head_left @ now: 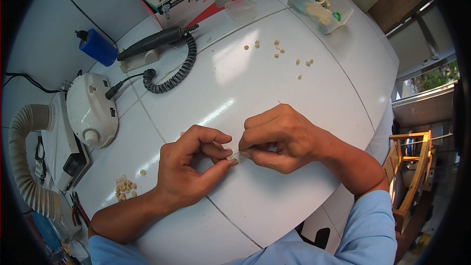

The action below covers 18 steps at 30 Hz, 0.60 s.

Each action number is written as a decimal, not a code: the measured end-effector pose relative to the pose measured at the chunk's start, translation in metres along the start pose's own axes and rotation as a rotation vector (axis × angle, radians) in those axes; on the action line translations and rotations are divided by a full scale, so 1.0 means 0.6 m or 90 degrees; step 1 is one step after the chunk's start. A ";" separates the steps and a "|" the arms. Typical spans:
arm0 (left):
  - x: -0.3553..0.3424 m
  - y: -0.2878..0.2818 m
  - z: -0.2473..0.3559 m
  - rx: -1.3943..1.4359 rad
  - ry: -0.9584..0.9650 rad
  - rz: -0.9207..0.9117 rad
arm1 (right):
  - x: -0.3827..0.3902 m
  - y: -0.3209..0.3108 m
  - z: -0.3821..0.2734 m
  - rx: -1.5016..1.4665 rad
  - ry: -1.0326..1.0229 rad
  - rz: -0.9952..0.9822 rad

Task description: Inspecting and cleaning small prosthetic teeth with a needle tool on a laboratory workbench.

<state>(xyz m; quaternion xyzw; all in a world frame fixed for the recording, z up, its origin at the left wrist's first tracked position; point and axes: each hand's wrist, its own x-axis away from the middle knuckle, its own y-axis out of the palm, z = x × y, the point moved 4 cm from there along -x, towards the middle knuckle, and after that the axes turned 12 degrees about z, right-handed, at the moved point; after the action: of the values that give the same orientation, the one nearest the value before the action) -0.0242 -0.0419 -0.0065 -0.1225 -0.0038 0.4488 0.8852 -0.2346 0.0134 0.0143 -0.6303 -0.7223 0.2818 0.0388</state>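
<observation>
Above the middle of the white tiled table, my left hand (184, 169) is closed, with thumb and fingertips pinching a small whitish piece (230, 158). My right hand (287, 137) faces it, also closed. Its thumb and forefinger grip a thin, pale strand or pin (237, 154) that reaches to the piece; which of the two it is, I cannot tell. Left of my left forearm lies a heap of small cream pieces (125, 186), with a single round one (143, 172) beside it. Several similar pieces (276, 47) are scattered beyond my hands.
A black handpiece (152, 43) rests on a cradle, its coiled cord (189, 64) running to a white control box (91, 110). A ribbed hose (24, 152) and pliers (77, 208) are at left. Farther back stand mask boxes (191, 0) and a clear plastic tub (319, 17).
</observation>
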 end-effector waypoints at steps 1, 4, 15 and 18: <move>0.000 0.000 0.002 0.001 -0.002 -0.004 | -0.001 0.000 0.000 -0.002 0.001 0.001; 0.000 0.001 0.002 0.045 -0.026 0.000 | -0.003 0.002 -0.001 0.020 -0.005 -0.030; 0.002 -0.002 -0.005 0.078 -0.016 0.016 | 0.001 0.000 -0.002 -0.014 0.041 -0.023; 0.001 -0.003 -0.004 0.074 -0.006 0.013 | 0.002 0.001 -0.001 -0.018 0.031 -0.029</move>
<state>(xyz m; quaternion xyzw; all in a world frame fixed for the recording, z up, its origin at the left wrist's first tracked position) -0.0221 -0.0430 -0.0086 -0.0687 0.0197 0.4577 0.8862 -0.2339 0.0147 0.0143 -0.6212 -0.7390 0.2549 0.0538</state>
